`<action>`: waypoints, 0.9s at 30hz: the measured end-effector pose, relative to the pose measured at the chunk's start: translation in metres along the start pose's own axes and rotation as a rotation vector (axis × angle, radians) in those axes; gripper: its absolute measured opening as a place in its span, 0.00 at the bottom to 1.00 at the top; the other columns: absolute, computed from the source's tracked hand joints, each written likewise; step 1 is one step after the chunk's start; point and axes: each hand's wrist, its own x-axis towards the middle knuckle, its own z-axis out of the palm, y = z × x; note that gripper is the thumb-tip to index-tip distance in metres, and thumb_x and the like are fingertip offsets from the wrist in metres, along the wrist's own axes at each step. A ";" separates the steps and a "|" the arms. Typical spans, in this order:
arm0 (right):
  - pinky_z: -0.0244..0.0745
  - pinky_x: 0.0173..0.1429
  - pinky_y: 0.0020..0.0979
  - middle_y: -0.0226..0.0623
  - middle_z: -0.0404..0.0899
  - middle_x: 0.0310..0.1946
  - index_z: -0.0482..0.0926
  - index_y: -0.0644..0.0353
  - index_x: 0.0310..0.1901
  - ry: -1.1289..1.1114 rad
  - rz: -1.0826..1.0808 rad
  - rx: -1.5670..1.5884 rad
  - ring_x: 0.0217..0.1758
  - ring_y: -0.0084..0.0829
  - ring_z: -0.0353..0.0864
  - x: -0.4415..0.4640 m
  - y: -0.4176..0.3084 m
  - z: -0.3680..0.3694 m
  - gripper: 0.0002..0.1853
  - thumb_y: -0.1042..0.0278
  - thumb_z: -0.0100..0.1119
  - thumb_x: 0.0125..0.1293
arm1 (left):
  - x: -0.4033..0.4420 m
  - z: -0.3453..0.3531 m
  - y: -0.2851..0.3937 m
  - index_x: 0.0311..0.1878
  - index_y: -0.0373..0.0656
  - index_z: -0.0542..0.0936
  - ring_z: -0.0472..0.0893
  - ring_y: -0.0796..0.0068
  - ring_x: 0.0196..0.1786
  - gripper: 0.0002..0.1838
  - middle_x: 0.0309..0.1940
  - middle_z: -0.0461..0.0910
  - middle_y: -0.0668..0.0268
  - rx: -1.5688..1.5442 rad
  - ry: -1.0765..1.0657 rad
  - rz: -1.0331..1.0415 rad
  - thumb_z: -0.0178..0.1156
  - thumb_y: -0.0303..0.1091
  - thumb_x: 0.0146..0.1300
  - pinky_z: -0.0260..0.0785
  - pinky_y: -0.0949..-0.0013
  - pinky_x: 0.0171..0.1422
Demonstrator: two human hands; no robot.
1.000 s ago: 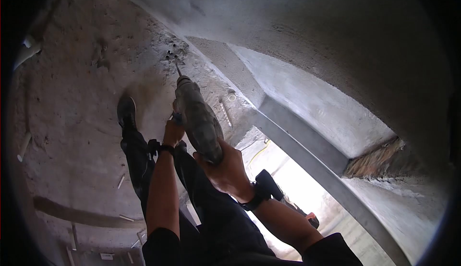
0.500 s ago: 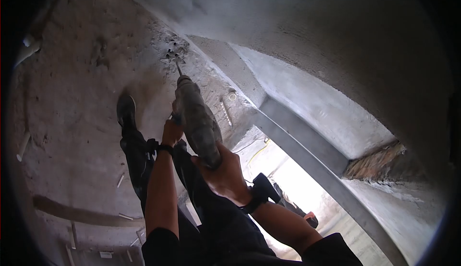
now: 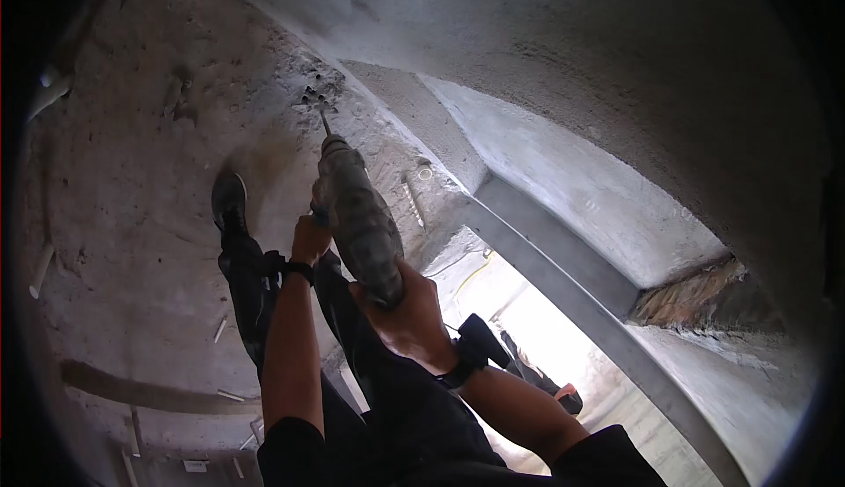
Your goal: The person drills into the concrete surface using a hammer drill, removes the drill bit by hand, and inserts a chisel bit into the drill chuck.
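Power drill (image 3: 359, 214), long, scuffed, grey-brown: held slantwise before a rough grey concrete surface (image 3: 150, 223). From left: bare left hand (image 3: 310, 241), fingers wrapped at its front flank, partly hidden; cluster of dark round holes (image 3: 314, 95); slim metal bit (image 3: 326, 123), tip just beside them, contact unclear from where I stand; casing, judged heavy, rigid, perhaps slippery with dust; bare right hand (image 3: 412, 313), gripping the rear end. Best hold: rear grip and front flank, clear of the bit.

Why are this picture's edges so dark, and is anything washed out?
Head view: the black corners suggest a wide, round lens; the bright opening glares white, losing detail; the drill sits in dimmer light, fine markings unreadable.
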 end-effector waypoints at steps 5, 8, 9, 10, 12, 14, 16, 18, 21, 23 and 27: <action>0.79 0.48 0.35 0.47 0.87 0.37 0.80 0.64 0.50 0.007 0.012 -0.014 0.42 0.34 0.89 0.000 0.000 -0.003 0.18 0.64 0.72 0.63 | -0.005 0.009 -0.003 0.34 0.38 0.84 0.84 0.38 0.41 0.15 0.30 0.84 0.42 -0.150 0.102 -0.021 0.55 0.41 0.66 0.78 0.44 0.47; 0.79 0.47 0.35 0.46 0.86 0.36 0.80 0.64 0.48 0.016 0.002 -0.015 0.40 0.34 0.88 0.003 0.002 -0.006 0.17 0.64 0.72 0.63 | 0.009 0.024 -0.014 0.33 0.38 0.83 0.84 0.37 0.41 0.15 0.29 0.84 0.42 -0.083 0.089 -0.012 0.55 0.40 0.66 0.78 0.44 0.47; 0.79 0.47 0.35 0.46 0.86 0.36 0.80 0.64 0.48 0.016 0.007 -0.014 0.40 0.34 0.88 0.004 0.005 -0.006 0.17 0.64 0.72 0.63 | 0.009 0.027 -0.016 0.33 0.38 0.83 0.84 0.37 0.40 0.15 0.28 0.84 0.42 -0.081 0.069 -0.060 0.55 0.40 0.66 0.78 0.44 0.46; 0.79 0.46 0.35 0.46 0.86 0.35 0.80 0.64 0.48 0.028 -0.016 0.002 0.39 0.33 0.88 0.008 0.009 -0.005 0.17 0.64 0.72 0.63 | 0.008 0.029 -0.019 0.33 0.38 0.83 0.84 0.37 0.40 0.15 0.28 0.84 0.42 -0.082 0.066 -0.062 0.55 0.40 0.66 0.78 0.44 0.46; 0.79 0.45 0.35 0.45 0.86 0.35 0.80 0.64 0.47 0.040 -0.045 0.014 0.38 0.33 0.87 0.012 0.010 -0.007 0.16 0.64 0.71 0.63 | 0.015 0.033 -0.022 0.34 0.38 0.83 0.84 0.37 0.40 0.15 0.29 0.84 0.43 -0.049 0.052 -0.075 0.55 0.40 0.66 0.78 0.44 0.46; 0.79 0.44 0.34 0.44 0.86 0.34 0.80 0.64 0.47 0.025 0.015 -0.060 0.37 0.32 0.86 0.013 0.004 -0.012 0.15 0.64 0.71 0.64 | 0.019 0.040 -0.023 0.35 0.37 0.83 0.84 0.37 0.41 0.16 0.30 0.84 0.43 -0.081 0.117 -0.032 0.55 0.41 0.66 0.78 0.44 0.46; 0.79 0.44 0.34 0.43 0.86 0.34 0.80 0.64 0.46 -0.009 0.045 -0.038 0.37 0.31 0.86 0.009 0.002 -0.017 0.15 0.64 0.71 0.64 | 0.009 0.045 -0.021 0.36 0.37 0.84 0.84 0.38 0.41 0.16 0.30 0.84 0.43 -0.126 0.173 0.004 0.54 0.41 0.67 0.78 0.44 0.46; 0.78 0.45 0.34 0.42 0.86 0.33 0.81 0.64 0.46 -0.030 0.059 -0.016 0.36 0.30 0.85 0.008 0.004 -0.019 0.15 0.64 0.71 0.64 | 0.011 0.043 -0.018 0.37 0.37 0.83 0.84 0.38 0.41 0.17 0.30 0.84 0.43 -0.125 0.087 -0.016 0.54 0.42 0.67 0.78 0.44 0.47; 0.78 0.44 0.33 0.40 0.86 0.33 0.81 0.65 0.46 0.039 -0.014 -0.045 0.36 0.28 0.84 0.009 0.019 -0.017 0.14 0.65 0.71 0.65 | 0.014 0.035 -0.011 0.37 0.37 0.83 0.84 0.39 0.42 0.18 0.30 0.84 0.42 -0.097 0.071 -0.069 0.54 0.44 0.68 0.78 0.44 0.47; 0.81 0.45 0.44 0.57 0.85 0.35 0.81 0.65 0.45 0.052 -0.015 0.113 0.45 0.55 0.87 0.010 0.026 -0.015 0.18 0.59 0.71 0.63 | 0.013 0.030 -0.009 0.37 0.38 0.83 0.84 0.39 0.42 0.18 0.30 0.84 0.42 -0.092 0.078 -0.090 0.54 0.45 0.68 0.77 0.43 0.47; 0.81 0.45 0.42 0.55 0.86 0.35 0.81 0.65 0.45 0.058 -0.043 0.036 0.44 0.53 0.88 0.021 0.024 -0.022 0.18 0.59 0.72 0.62 | 0.020 0.012 0.010 0.40 0.40 0.84 0.84 0.39 0.43 0.18 0.32 0.85 0.44 -0.019 0.003 -0.158 0.53 0.45 0.69 0.77 0.44 0.50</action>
